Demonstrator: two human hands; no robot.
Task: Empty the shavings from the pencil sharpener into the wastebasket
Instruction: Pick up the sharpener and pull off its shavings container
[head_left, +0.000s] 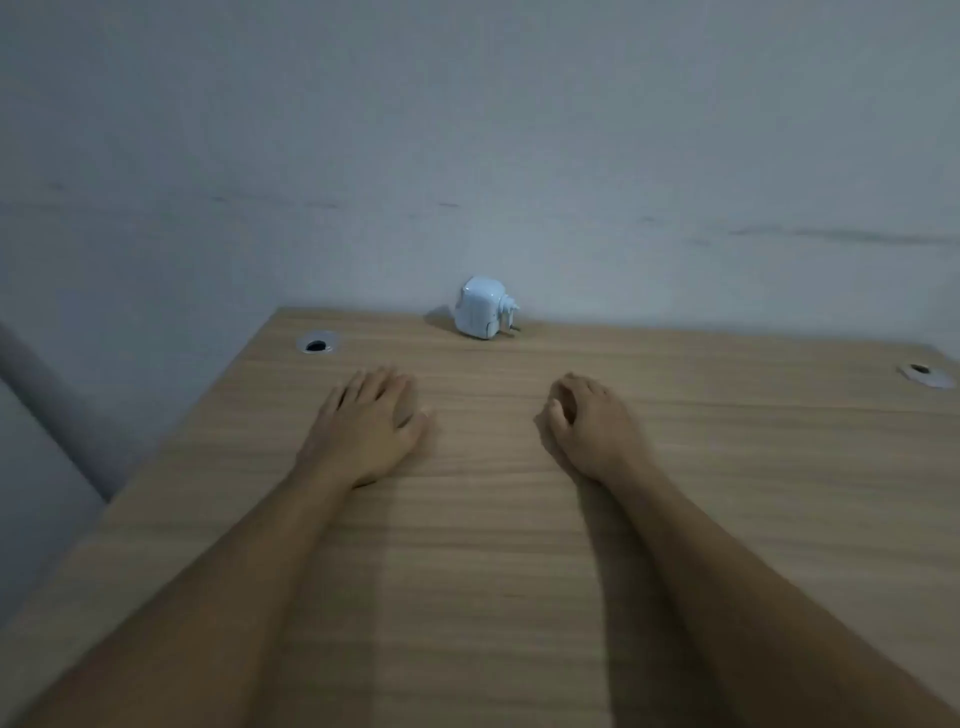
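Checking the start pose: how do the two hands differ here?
The left hand lies flat with its fingers stretched; the right hand has curled fingers. The left hand sits nearer the desk's left edge, the right nearer the middle. Both are empty, short of the pencil sharpener.

Both hands, left hand (371, 421) and right hand (587, 423), rest empty before the pencil sharpener (480, 307).

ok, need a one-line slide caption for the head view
Both hands, left hand and right hand, rest empty on the wooden desk; white pencil sharpener untouched at the far edge by the wall.
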